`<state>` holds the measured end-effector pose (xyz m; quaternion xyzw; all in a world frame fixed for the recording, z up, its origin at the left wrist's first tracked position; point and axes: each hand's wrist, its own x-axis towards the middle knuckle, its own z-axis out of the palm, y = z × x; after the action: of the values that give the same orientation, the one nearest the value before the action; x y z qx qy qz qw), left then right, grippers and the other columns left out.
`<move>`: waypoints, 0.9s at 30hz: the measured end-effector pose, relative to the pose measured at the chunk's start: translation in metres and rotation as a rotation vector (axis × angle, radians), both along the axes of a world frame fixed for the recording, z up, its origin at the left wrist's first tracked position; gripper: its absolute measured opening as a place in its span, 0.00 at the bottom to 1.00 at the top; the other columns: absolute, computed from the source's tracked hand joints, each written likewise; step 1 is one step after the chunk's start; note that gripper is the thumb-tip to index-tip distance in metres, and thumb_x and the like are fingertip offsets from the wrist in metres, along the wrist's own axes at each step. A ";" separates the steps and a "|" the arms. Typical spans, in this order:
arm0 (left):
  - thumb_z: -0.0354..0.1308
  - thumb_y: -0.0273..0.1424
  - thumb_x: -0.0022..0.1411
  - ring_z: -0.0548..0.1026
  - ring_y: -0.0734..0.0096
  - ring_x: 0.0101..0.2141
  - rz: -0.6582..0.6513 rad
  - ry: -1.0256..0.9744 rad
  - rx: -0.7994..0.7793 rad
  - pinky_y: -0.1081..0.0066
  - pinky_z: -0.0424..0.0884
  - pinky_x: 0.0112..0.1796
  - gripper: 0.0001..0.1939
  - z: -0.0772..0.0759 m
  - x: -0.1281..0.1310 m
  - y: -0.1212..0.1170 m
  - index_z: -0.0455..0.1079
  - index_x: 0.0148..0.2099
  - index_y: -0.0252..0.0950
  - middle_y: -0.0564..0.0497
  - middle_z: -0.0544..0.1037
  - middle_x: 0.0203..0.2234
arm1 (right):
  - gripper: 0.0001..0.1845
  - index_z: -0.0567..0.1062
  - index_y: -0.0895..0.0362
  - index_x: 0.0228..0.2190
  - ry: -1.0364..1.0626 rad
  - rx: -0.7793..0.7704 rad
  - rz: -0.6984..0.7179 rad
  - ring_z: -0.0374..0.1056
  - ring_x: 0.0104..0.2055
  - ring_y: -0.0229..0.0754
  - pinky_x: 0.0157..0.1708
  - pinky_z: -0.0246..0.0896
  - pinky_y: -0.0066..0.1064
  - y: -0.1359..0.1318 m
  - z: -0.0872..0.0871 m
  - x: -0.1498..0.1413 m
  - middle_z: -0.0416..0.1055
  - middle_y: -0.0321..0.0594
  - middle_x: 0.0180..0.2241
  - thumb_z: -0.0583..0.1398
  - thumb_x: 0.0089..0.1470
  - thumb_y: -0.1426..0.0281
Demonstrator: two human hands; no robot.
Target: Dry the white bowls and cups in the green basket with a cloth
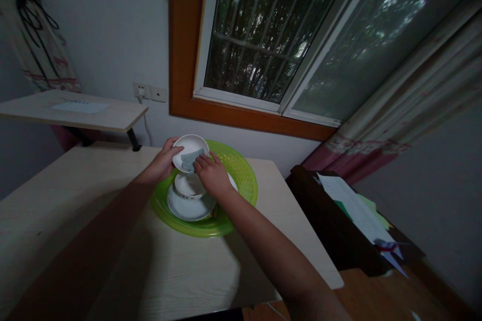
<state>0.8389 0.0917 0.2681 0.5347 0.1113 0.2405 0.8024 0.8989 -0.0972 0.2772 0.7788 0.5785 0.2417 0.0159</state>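
Observation:
My left hand [166, 159] grips a small white bowl [184, 143] by its left rim, thumb over the edge, tilting its inside toward me. Fingers of my right hand [211, 172] press a grey-blue cloth [191, 159] against the inside of that bowl. Below them is a green plastic basket [241, 180] standing on the table. In it, another white bowl [190, 188] rests on a white plate [190, 209]. Part of a further white dish shows behind my right wrist, mostly hidden.
The basket stands on a pale wooden table [181, 266]. A raised shelf [113, 118] with a sheet of paper [81, 106] is at the back left. Behind are a wall socket [141, 91] and a barred window. Papers [354, 205] lie on dark furniture to the right.

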 end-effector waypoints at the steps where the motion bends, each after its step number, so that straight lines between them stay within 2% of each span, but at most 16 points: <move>1: 0.66 0.31 0.53 0.74 0.68 0.35 -0.004 -0.005 0.005 0.72 0.69 0.33 0.24 -0.002 0.001 0.002 0.67 0.53 0.39 0.51 0.75 0.38 | 0.15 0.77 0.61 0.51 -0.011 -0.005 0.003 0.67 0.64 0.50 0.70 0.52 0.51 0.000 0.000 0.001 0.76 0.51 0.57 0.52 0.71 0.74; 6: 0.63 0.32 0.51 0.71 0.68 0.31 0.018 0.060 0.011 0.72 0.66 0.30 0.18 -0.005 0.002 0.006 0.66 0.45 0.38 0.52 0.72 0.32 | 0.14 0.78 0.61 0.50 -0.029 -0.039 0.035 0.64 0.65 0.51 0.71 0.49 0.51 -0.003 -0.003 0.004 0.77 0.49 0.56 0.54 0.71 0.73; 10: 0.60 0.31 0.52 0.71 0.67 0.30 0.076 0.122 0.049 0.72 0.65 0.28 0.18 -0.002 0.000 0.003 0.63 0.46 0.40 0.53 0.70 0.31 | 0.13 0.78 0.61 0.47 -0.035 -0.061 0.063 0.66 0.63 0.50 0.71 0.48 0.49 -0.003 -0.003 0.003 0.78 0.49 0.52 0.55 0.70 0.72; 12: 0.59 0.31 0.54 0.71 0.67 0.31 0.078 0.109 0.092 0.73 0.65 0.28 0.18 0.000 0.000 0.001 0.64 0.48 0.40 0.52 0.70 0.32 | 0.12 0.79 0.61 0.46 -0.023 -0.074 0.064 0.69 0.59 0.49 0.69 0.52 0.47 -0.002 -0.002 0.001 0.79 0.51 0.50 0.56 0.70 0.73; 19: 0.59 0.31 0.55 0.71 0.66 0.30 -0.020 0.084 0.139 0.73 0.65 0.27 0.26 0.001 0.000 -0.004 0.65 0.57 0.41 0.52 0.72 0.32 | 0.10 0.77 0.64 0.46 0.030 -0.154 0.119 0.75 0.45 0.48 0.56 0.64 0.42 0.007 -0.001 -0.008 0.81 0.51 0.43 0.57 0.68 0.75; 24: 0.60 0.29 0.52 0.72 0.67 0.32 -0.116 0.040 0.065 0.73 0.67 0.30 0.29 0.003 -0.002 -0.008 0.64 0.57 0.42 0.53 0.73 0.34 | 0.11 0.75 0.63 0.49 0.111 -0.133 0.122 0.75 0.46 0.48 0.54 0.65 0.40 0.009 -0.001 -0.008 0.80 0.51 0.44 0.57 0.69 0.74; 27: 0.61 0.28 0.49 0.72 0.67 0.33 -0.106 0.020 0.012 0.73 0.67 0.31 0.28 0.005 -0.004 -0.005 0.64 0.54 0.41 0.53 0.72 0.34 | 0.10 0.76 0.62 0.48 0.104 -0.122 0.149 0.75 0.47 0.47 0.56 0.63 0.41 0.007 -0.001 -0.006 0.80 0.51 0.46 0.57 0.69 0.74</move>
<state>0.8345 0.0866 0.2731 0.5469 0.0898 0.1930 0.8097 0.8926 -0.0902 0.2760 0.7427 0.6486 0.1660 0.0152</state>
